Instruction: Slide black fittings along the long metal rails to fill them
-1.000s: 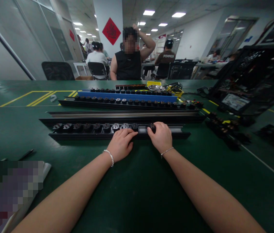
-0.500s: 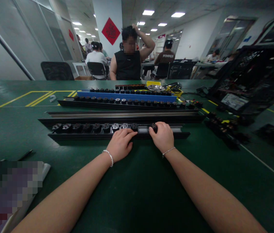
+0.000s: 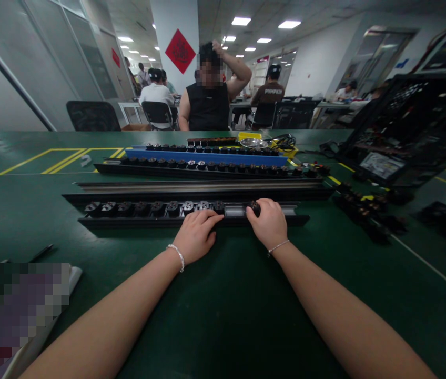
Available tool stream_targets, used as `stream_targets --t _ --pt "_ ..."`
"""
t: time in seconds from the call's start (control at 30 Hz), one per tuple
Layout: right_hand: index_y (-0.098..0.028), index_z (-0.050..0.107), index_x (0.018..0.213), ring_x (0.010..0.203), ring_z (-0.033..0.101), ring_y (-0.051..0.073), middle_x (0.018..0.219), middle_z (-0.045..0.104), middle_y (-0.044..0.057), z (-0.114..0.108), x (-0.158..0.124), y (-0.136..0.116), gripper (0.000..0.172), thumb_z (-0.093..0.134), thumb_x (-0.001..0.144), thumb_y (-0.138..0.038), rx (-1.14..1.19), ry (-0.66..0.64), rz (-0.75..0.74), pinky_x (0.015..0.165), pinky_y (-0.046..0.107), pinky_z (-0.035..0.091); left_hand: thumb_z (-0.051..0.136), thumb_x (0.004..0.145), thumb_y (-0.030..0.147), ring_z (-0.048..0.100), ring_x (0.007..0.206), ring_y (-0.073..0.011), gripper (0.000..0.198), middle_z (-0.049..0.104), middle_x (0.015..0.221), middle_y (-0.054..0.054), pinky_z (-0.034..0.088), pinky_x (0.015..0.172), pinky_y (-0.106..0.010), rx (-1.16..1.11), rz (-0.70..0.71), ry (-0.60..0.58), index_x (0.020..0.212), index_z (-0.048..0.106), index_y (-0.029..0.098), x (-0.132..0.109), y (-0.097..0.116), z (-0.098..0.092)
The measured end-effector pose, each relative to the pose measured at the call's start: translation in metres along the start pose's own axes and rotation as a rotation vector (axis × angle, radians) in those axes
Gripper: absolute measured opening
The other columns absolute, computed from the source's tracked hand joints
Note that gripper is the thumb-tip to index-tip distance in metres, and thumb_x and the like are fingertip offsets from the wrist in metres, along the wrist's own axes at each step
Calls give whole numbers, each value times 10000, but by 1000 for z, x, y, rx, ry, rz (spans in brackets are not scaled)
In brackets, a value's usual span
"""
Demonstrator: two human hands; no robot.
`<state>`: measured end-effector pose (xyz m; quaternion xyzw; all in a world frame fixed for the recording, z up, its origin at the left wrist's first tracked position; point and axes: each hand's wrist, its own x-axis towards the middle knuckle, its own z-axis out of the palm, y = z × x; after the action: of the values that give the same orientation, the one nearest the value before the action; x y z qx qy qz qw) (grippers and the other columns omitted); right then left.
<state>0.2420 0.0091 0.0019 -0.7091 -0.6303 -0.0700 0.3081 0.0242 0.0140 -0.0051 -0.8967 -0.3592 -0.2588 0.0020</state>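
Observation:
In front of me a long black rail (image 3: 155, 223) lies crosswise, holding a row of round black socket modules (image 3: 157, 208), some with lighter faces. My left hand (image 3: 196, 235) rests on the rail's near edge below the last modules of that row. Its fingers are stretched toward the right, with the thumb apart. Right of the row, a bare silvery stretch of channel (image 3: 235, 210) shows. Past it my right hand (image 3: 269, 223) grips a single black socket module (image 3: 254, 207) at the channel, thumb in front and fingers behind. Its lower part is hidden.
Behind lie another black rail (image 3: 191, 188), a rail with modules (image 3: 183, 169) and a blue rail (image 3: 207, 156). Loose black parts (image 3: 368, 210) and a dark open-frame case (image 3: 404, 131) are on the right. A pen (image 3: 42, 252) lies left. Across the table sits a person (image 3: 209, 108).
My right hand has slid slightly right along the rail with the socket module. My left hand stays in place. The person opposite has lowered their head a little.

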Motion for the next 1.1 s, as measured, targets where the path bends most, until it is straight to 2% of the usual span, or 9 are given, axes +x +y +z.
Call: stream_targets --t 1.1 --pt "-143 619 903 937 511 247 968 617 122 -3 1 11 298 463 792 -371 18 42 24 837 374 390 521 770 148 485 1076 -236 463 540 1164 -69 402 918 -423 -1 2 -10 1224 497 229 1 -1 -1"
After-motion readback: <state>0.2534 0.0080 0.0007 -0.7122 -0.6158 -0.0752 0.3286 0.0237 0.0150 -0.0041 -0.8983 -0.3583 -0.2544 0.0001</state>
